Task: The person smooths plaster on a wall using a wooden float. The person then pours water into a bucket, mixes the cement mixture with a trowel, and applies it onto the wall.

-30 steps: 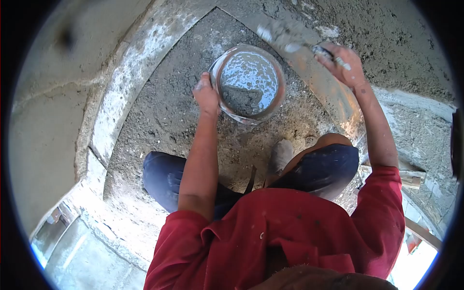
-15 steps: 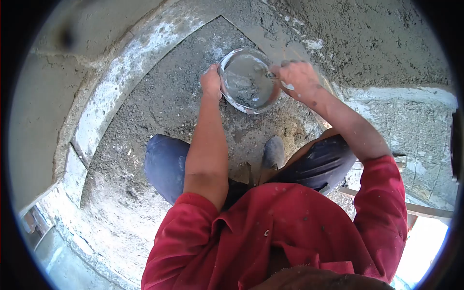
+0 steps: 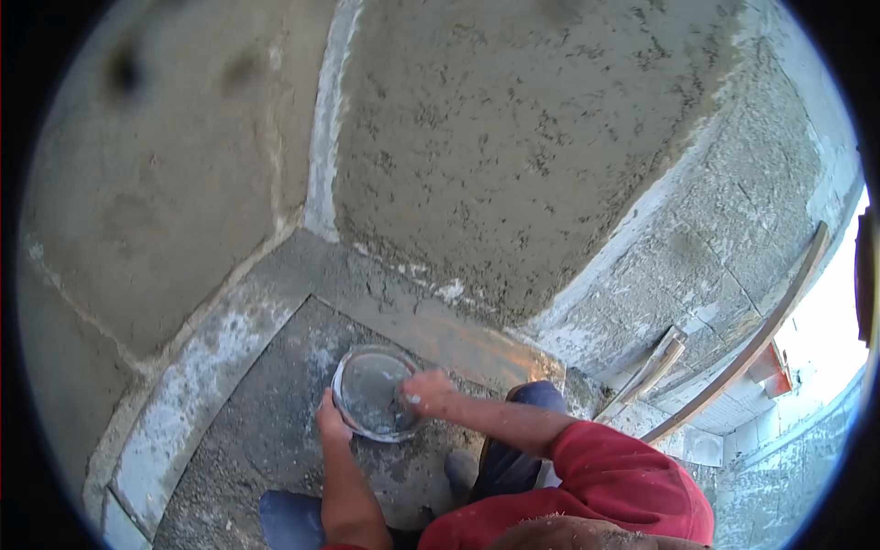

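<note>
A round bucket (image 3: 344, 417) with a pale, cement-smeared rim stands below me on the rough floor. Wet grey mortar (image 3: 371, 380) lies inside it. My left hand (image 3: 332, 414) grips the bucket's left side near the rim. Over the right part of the rim is my right hand (image 3: 429, 394), closed, with grey smears on it. Whatever it holds is hidden by the fingers and slightly blurred.
Fresh grey plaster covers the wall (image 3: 513, 137) ahead, rougher and pitted there. A pale ledge (image 3: 211, 357) runs along the floor's left edge. A board (image 3: 467, 348) lies at the wall's foot. Wooden pieces (image 3: 651, 371) and a long curved-looking strip (image 3: 752, 348) lean at the right.
My view has tilted up, showing more wall, so the bucket and hands sit lower in the picture. My right hand has moved inward over the bucket; my left hand still grips its side.
</note>
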### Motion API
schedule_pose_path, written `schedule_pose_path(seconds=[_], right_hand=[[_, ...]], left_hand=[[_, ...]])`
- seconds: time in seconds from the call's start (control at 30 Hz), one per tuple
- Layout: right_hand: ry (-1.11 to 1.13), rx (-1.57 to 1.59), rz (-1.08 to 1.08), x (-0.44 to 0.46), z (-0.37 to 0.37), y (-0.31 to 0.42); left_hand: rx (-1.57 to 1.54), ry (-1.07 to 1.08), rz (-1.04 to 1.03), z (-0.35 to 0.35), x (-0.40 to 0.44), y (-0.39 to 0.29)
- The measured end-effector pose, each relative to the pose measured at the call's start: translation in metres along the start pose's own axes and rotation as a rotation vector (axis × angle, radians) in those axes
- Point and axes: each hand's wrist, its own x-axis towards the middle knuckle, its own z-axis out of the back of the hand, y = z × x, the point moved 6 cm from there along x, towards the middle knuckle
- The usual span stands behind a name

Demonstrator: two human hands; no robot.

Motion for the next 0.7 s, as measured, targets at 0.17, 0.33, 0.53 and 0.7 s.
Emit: schedule_pose_path(seconds=[0.17,0.33,0.53,0.7], right_hand=[[-0.153,-0.058,0.239,-0.025,0.002,0.010],[-0.095,-0.138,0.019,-0.004,0.024,-0.028],[-0.068,-0.042,0.197,0.005,-0.060,0.010],[-0.174,-0.128,0.096,-0.020,0.036,0.008]], left_hand=[[-0.135,0.142,-0.001,0.006,-0.018,0.007],[-0.087,0.055,0.043,0.005,-0.024,0.006],[-0.032,0.000,0.028,-0.007,-0.037,-0.004],[-0.026,-0.005,0.024,-0.010,-0.042,-0.007]])
